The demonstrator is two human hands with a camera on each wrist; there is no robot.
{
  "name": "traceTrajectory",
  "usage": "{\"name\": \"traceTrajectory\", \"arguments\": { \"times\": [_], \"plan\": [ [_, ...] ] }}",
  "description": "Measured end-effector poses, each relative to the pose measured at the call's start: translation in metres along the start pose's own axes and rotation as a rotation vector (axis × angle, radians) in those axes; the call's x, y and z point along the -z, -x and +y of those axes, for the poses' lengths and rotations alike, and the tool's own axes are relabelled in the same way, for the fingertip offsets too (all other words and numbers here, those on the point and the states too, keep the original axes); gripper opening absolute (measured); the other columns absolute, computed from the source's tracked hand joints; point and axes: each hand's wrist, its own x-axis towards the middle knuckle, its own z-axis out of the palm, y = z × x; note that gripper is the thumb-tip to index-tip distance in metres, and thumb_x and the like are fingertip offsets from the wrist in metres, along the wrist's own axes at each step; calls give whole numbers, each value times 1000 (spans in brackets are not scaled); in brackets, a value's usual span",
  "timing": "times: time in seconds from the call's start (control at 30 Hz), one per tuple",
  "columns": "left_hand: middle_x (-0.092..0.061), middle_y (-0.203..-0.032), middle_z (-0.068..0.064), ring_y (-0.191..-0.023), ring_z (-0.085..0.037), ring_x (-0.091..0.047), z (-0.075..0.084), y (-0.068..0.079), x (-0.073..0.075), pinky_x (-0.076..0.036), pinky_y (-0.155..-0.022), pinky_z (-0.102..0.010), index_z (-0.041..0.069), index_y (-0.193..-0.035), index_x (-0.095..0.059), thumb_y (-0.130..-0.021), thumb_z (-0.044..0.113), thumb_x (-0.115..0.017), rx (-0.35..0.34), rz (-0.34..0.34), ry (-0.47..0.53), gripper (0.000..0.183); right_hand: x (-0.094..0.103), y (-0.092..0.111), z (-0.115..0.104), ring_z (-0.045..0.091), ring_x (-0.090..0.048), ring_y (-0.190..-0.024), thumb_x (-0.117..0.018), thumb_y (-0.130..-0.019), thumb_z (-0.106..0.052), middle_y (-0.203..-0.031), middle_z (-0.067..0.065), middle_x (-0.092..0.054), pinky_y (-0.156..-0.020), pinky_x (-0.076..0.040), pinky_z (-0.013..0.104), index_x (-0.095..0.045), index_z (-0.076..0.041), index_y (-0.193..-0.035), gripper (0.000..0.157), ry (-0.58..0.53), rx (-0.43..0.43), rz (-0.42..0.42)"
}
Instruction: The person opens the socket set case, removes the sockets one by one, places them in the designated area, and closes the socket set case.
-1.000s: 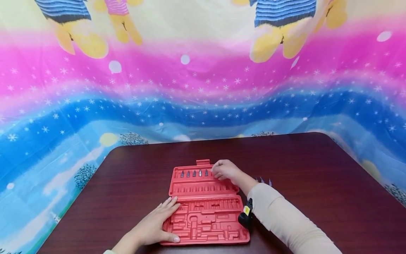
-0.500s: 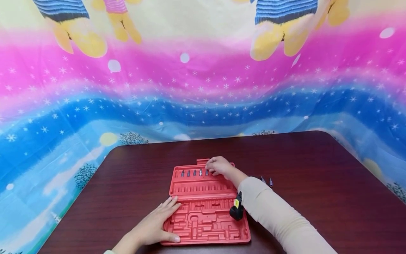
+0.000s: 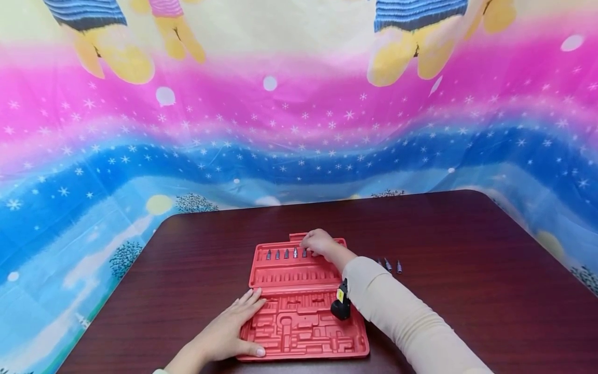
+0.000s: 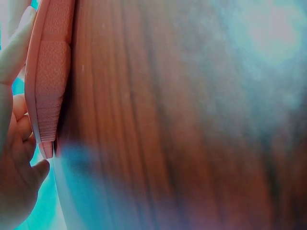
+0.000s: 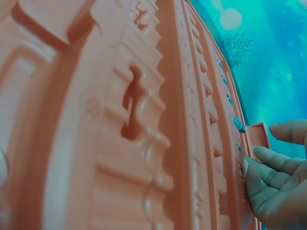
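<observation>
Dark table bears loose bits beside sleeve; left grip spread on red case, right grip can't tell

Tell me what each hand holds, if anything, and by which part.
Left hand: nothing held, resting on the red case at its left edge. Right hand: cannot be told; it is at the lid, grasp unclear.
</observation>
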Motion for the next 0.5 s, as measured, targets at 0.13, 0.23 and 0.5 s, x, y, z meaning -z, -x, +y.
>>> {"name": "traceTrajectory", "arguments": {
  "times": [0.13, 0.23, 0.5],
  "plan": [
    [-26, -138, -11, -127, -29, -17, -1, 0, -1, -20, -97, -49, 6, -130, -38, -63, 64, -56, -4, 9, -1, 91, -1, 1, -2, 19, -50, -75, -55, -83, -9, -85, 8, -54, -58, -45, 26, -59, 0, -89, 12, 1, -12, -1],
    [-26, -138, -11, -126, -30, -19, -1, -1, -1, -21, -96, -50, 6, -130, -38, -63, 64, -56, -8, 18, -1, 90, -2, -1, -2, 20, -50, -79, -53, -84, -8, -88, 9, -54, -60, -45, 27, -57, 0, -89, 10, -12, -17, 2],
    [-27, -138, -12, -126, -30, -18, -1, -1, 0, -21, -96, -50, 5, -129, -39, -63, 64, -57, -23, 25, -4, 91, -5, -4, 1, 22, -53, -82, -53, -83, -5, -91, 11, -55, -60, -46, 27, -57, 1, -91, 11, -71, -32, 62]
  ]
}}
